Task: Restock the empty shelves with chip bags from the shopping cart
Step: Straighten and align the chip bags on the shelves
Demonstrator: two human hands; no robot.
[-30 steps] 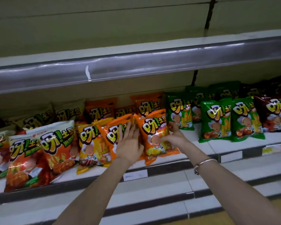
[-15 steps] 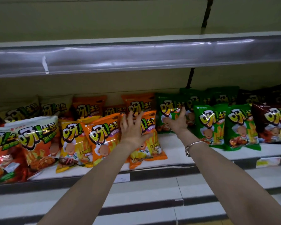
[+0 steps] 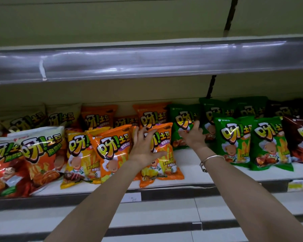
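Note:
Chip bags stand in rows on the middle shelf [image 3: 196,173]. My left hand [image 3: 144,145] lies with spread fingers against the front of an orange bag [image 3: 164,154] near the shelf's front edge. My right hand [image 3: 192,135] reaches further back and touches a green bag [image 3: 184,119] in the rear row, fingers mostly straight; whether it grips the bag is unclear. A second orange bag [image 3: 112,151] leans just left of my left hand. A silver bracelet sits on my right wrist. The shopping cart is out of view.
White-and-red bags [image 3: 40,154] and a yellow bag [image 3: 77,154] fill the shelf's left part. Green bags [image 3: 234,138] and dark brown bags [image 3: 301,137] fill the right. An upper shelf edge [image 3: 147,62] overhangs the bags. Bare lower shelves [image 3: 164,215] run below.
My right hand has left the orange bag and moved back and right onto the green rear bag. My left hand shifted from the left orange bag onto the front orange bag.

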